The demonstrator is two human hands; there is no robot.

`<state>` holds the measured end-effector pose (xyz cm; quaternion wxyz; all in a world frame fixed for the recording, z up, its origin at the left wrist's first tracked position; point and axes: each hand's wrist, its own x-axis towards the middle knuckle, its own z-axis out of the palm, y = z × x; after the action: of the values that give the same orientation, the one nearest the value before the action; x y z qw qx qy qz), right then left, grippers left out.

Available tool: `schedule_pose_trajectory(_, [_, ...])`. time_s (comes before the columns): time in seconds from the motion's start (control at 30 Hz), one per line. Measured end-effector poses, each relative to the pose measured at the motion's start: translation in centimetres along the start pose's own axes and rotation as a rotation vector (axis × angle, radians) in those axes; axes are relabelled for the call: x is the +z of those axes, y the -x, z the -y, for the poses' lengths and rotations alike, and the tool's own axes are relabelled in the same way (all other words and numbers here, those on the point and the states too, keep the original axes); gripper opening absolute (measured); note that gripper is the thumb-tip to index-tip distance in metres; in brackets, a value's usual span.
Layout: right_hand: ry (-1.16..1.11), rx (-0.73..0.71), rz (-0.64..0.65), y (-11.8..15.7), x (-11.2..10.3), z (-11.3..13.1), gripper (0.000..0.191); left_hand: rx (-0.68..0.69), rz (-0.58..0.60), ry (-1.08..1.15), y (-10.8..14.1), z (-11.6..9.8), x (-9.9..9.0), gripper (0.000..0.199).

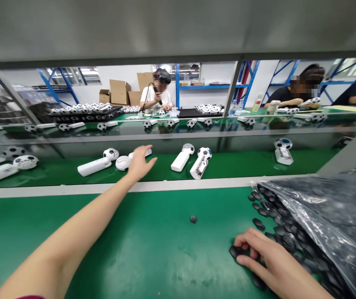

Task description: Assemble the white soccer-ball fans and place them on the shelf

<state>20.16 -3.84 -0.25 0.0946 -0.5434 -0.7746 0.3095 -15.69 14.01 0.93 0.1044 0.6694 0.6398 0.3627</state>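
Your right hand (pixel 274 261) curls closely around a small black plastic piece (pixel 236 251) at the front right of the green bench (pixel 153 253), beside a clear plastic bag (pixel 318 220) spilling more pieces. Your left hand (pixel 140 162), open with fingers spread, reaches across the bench toward white soccer-ball-headed handheld units (pixel 93 167) on a green belt.

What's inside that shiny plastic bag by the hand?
The clear plastic bag holds many small black pieces; more spill out by the right hand. Glare and folds hide the deeper ones.
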Motion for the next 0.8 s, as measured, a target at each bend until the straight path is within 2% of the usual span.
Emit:
schedule_pose_trajectory(0.1, [0.003,-0.010,-0.018,0.0,0.2,-0.3,0.009,-0.087,-0.005,-0.260,-0.8,3.2,-3.3,0.061])
schedule_pose_trajectory(0.17, [0.001,-0.025,-0.040,-0.1,0.3,-0.5,0.009,-0.118,0.041,-0.384,-0.8,4.2,-4.1,0.053])
schedule_pose_trajectory(0.23, [-0.003,-0.049,-0.065,-0.1,0.4,-0.7,0.008,-0.114,0.085,-0.474,-0.4,4.0,-4.0,0.047])
schedule_pose_trajectory(0.37, [0.006,-0.106,-0.111,0.0,0.4,-0.6,0.006,-0.064,0.157,-0.572,2.4,0.6,-3.2,0.060])
schedule_pose_trajectory(0.47, [0.024,-0.118,-0.159,0.2,0.4,-0.5,0.009,0.131,0.247,-0.659,6.2,-2.9,-2.7,0.068])
schedule_pose_trajectory(0.53, [0.053,-0.109,-0.210,0.2,0.4,-0.6,0.012,0.270,0.352,-0.676,9.0,-5.3,-2.6,0.069])
schedule_pose_trajectory(0.63, [0.097,-0.112,-0.274,0.1,0.4,-0.7,0.015,0.354,0.503,-0.636,12.3,-8.5,-2.5,0.075])
schedule_pose_trajectory(0.7, [0.121,-0.129,-0.300,0.0,0.5,-0.8,0.018,0.472,0.529,-0.646,13.8,-10.3,-2.3,0.071])
schedule_pose_trajectory(0.8, [0.162,-0.146,-0.334,0.0,0.7,-1.0,0.024,0.710,0.496,-0.617,14.8,-12.1,-2.0,0.063])
